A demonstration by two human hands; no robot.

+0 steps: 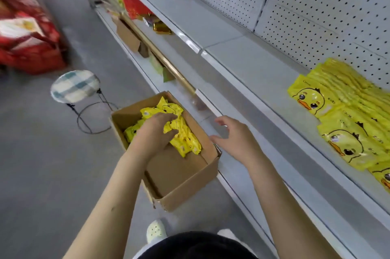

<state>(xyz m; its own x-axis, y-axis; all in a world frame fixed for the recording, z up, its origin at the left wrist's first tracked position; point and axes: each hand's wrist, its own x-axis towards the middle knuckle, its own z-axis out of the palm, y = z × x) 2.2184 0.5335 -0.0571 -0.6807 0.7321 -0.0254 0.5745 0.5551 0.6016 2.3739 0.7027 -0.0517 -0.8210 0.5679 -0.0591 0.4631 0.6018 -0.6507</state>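
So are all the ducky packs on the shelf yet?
Not yet. Done: a row of shelved packs lies at the right of the shelf. In hand: the left hand grips some boxed packs inside the cardboard box; the right hand hovers open beside it. Left: a heap lies in the box, and much of the shelf looks bare.
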